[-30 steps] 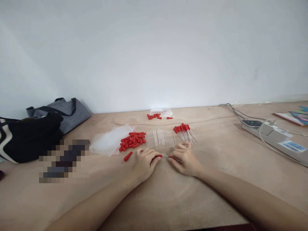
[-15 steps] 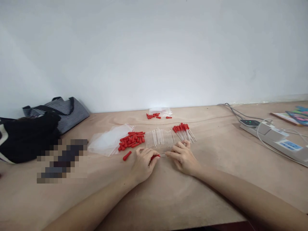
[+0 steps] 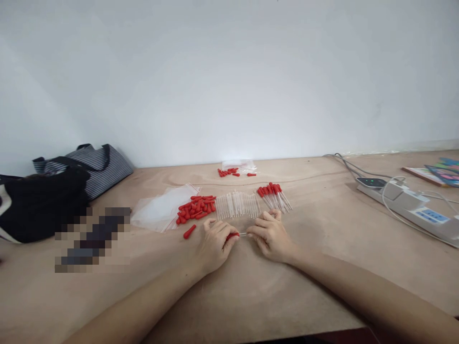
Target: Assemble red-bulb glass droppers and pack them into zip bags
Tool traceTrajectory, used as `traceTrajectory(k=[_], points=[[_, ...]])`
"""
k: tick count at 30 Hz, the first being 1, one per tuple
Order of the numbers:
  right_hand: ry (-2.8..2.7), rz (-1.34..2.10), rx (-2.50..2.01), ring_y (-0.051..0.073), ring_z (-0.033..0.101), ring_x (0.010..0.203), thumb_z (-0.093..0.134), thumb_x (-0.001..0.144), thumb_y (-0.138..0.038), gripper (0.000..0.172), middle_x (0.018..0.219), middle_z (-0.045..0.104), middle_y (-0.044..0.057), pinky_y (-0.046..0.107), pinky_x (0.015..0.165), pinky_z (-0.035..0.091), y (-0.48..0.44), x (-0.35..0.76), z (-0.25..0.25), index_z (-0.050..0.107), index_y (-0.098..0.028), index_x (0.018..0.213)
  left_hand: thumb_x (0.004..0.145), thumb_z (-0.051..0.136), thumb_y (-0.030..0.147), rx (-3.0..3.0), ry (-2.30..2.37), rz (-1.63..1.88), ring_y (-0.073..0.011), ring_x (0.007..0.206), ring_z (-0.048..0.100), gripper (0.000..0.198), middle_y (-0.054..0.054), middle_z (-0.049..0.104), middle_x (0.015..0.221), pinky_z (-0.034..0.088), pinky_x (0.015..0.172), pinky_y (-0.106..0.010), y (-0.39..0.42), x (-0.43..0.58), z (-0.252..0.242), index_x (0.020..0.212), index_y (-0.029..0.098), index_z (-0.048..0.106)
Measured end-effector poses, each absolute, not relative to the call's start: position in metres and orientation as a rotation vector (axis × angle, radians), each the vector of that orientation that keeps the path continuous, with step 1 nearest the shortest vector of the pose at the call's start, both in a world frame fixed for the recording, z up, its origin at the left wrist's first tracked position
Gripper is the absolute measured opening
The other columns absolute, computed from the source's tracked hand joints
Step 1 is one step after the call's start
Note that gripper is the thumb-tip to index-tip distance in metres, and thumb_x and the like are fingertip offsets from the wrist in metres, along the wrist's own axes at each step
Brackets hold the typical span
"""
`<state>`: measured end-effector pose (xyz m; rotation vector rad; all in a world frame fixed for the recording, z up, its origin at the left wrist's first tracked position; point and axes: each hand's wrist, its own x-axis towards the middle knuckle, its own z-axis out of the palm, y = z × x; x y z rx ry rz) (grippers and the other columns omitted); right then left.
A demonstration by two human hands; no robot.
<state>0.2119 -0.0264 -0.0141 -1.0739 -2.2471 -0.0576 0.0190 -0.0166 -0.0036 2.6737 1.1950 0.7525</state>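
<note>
In the head view, your left hand pinches a red bulb and your right hand pinches a glass tube; the two pieces meet between your hands. Their shared long axis runs 9 to 3 o'clock, the tube extending toward 3. From this joint, loose bulbs lie at 10 o'clock, the tube row at 12, and capped droppers at 1, red ends toward 11.

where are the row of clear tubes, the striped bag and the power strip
Row of clear tubes [image 3: 236,205]: head view, middle of the row.
Striped bag [image 3: 112,174]: head view, striped side.
Power strip [image 3: 431,216]: head view, blue socket panel.
</note>
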Motion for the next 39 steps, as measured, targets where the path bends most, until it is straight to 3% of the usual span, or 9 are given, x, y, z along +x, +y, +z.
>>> traceTrajectory(k=[24, 29, 39], points=[[-2.273, 0.453, -1.294, 0.014, 0.044, 0.075, 0.043, 0.083, -0.020, 0.021, 0.070, 0.063, -0.001, 0.033, 0.074, 0.019, -0.022, 0.202, -0.002, 0.061, -0.019, 0.072, 0.082, 0.046, 0.026, 2.668, 1.161, 0.770, -0.0148, 0.077, 0.057, 0.013, 0.002, 0.065, 0.078, 0.020, 0.088, -0.041, -0.014, 0.016, -0.001, 0.077, 0.020, 0.056], [-2.284, 0.403, -1.260, 0.014, 0.044, 0.075, 0.043, 0.084, -0.020, 0.020, 0.070, 0.063, -0.001, 0.033, 0.075, 0.018, -0.024, 0.206, 0.002, 0.060, -0.019, 0.073, 0.081, 0.049, 0.030, 2.664, 1.148, 0.734, -0.0159, 0.079, 0.057, 0.012, 0.002, 0.066, 0.079, 0.020, 0.090, -0.043, -0.013, 0.012, 0.001, 0.081, 0.022, 0.058], [-2.238, 0.308, -1.237, 0.014, 0.042, 0.070, 0.043, 0.082, -0.020, 0.021, 0.064, 0.060, 0.000, 0.033, 0.071, 0.017, -0.032, 0.202, -0.002, 0.061, -0.019, 0.070, 0.080, 0.049, 0.026, 2.600, 1.153, 0.804, -0.0152, 0.073, 0.055, 0.015, 0.002, 0.063, 0.068, 0.025, 0.084, -0.041, -0.020, 0.018, 0.002, 0.070, 0.020, 0.059]])
